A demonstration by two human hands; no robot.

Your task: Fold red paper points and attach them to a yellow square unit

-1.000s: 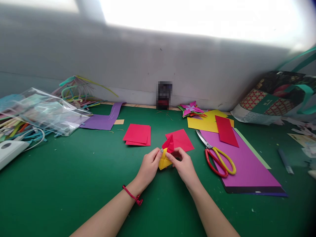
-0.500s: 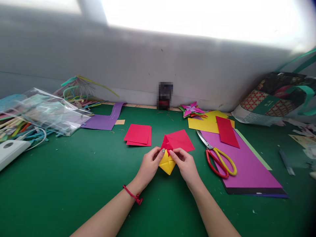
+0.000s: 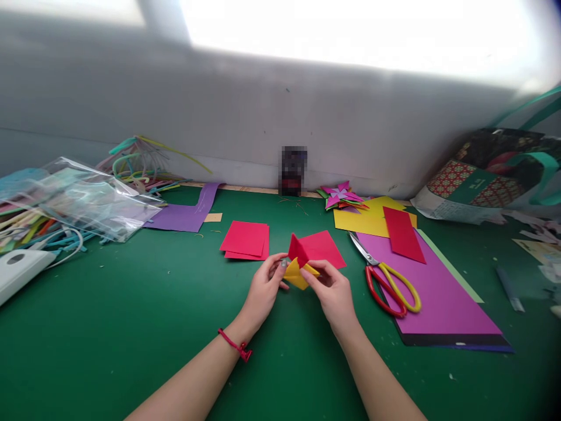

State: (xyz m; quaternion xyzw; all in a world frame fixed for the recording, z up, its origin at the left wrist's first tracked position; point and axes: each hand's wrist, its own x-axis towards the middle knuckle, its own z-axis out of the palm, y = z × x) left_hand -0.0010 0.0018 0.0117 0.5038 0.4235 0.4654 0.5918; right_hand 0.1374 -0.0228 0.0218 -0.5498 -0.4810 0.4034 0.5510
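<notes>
Over the middle of the green desk (image 3: 131, 327), a little toward the wall, I hold a small folded paper piece (image 3: 299, 270). Its yellow half sits low between my fingers and a red point stands up from the top. My left hand (image 3: 263, 290) is curled in, thumb and fingertips pinched on the left side of the yellow. My right hand (image 3: 335, 290) is closed the same way on the right edge, so neither hand has anything else in it. Whether the piece rests on the desk or hangs just above it, I cannot tell.

As I judge it, the weak spot is where the red meets the yellow. The two colours look tucked together rather than glued, so if I pull my hands apart or squeeze unevenly, the red point could slip out or the yellow folds could spring open. A hard pinch would also leave a stray crease in paper this thin.

Just behind the piece lies a loose red square (image 3: 326, 248), close enough that my knuckles could nudge or crumple it. The stack of red squares (image 3: 245, 238) sits farther left, clear of my fingers. The scissors (image 3: 390, 282) lie near my right hand, blades pointing away toward the wall and handles on the purple sheet (image 3: 438, 298). A careless sweep of my right wrist could knock them or drag that sheet.
</notes>
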